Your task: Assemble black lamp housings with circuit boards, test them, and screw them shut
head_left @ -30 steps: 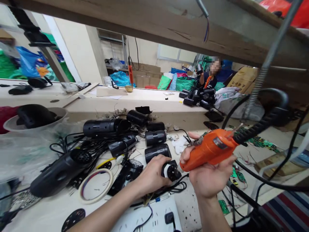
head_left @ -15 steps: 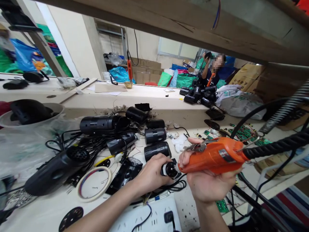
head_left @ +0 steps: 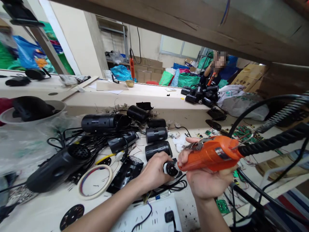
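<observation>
My right hand (head_left: 205, 180) is wrapped round an orange electric screwdriver (head_left: 210, 153), its tip pointing left. That tip meets a small round black part (head_left: 172, 169), which my left hand (head_left: 154, 170) grips from the left side. The thumb and fingers of my left hand curl about this part, so its far side is hidden. Just behind my left hand lies a black cylinder (head_left: 158, 150), with another cylinder (head_left: 156, 135) beyond it. A black housing (head_left: 126, 174) rests left of my left hand.
A tape roll (head_left: 95, 182), a large black casing (head_left: 59, 167) and tangled cables lie left. In front is a white power strip (head_left: 154, 214). Green circuit boards (head_left: 222, 206) and hanging cables are at right. A shelf edge (head_left: 169, 27) crosses overhead. Across the bench sits a person (head_left: 212, 72).
The view has shifted slightly. My hands keep the same holds, with the screwdriver still against the black part. The person across the bench has moved their raised arm a little.
</observation>
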A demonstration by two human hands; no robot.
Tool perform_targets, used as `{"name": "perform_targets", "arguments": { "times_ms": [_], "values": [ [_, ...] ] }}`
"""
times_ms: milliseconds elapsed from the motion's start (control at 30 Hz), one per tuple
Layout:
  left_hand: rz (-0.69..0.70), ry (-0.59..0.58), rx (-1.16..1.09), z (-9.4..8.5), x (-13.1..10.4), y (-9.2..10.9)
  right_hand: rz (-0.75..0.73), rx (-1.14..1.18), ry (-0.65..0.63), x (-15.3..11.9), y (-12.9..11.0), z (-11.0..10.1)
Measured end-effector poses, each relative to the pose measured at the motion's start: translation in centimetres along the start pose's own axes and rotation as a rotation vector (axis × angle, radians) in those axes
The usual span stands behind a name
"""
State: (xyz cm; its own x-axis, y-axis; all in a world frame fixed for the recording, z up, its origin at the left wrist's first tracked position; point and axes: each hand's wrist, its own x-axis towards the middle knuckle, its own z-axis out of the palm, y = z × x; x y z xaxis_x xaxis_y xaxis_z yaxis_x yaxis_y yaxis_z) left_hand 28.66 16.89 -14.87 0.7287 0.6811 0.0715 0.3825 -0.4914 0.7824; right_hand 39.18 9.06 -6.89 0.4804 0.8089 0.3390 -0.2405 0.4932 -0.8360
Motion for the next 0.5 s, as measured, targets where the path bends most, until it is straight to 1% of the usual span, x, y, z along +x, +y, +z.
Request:
{"name": "perform_targets", "arguments": {
  "times_ms": [133,233,333,500],
  "values": [
    [0.001,0.010,0.022,0.15,0.21,-0.10,-0.026,-0.004,-0.016,0.42,-0.12,0.42],
    [0.004,0.007,0.036,0.14,0.36,-0.19,-0.016,-0.020,-0.029,0.49,-0.22,0.62],
    [0.001,0.003,0.048,0.11,0.48,-0.22,0.003,-0.027,-0.008,0.30,-0.26,0.51],
    [0.004,0.003,0.056,0.01,0.54,0.08,0.013,-0.020,-0.022,0.17,-0.31,0.24]
  ]
}}
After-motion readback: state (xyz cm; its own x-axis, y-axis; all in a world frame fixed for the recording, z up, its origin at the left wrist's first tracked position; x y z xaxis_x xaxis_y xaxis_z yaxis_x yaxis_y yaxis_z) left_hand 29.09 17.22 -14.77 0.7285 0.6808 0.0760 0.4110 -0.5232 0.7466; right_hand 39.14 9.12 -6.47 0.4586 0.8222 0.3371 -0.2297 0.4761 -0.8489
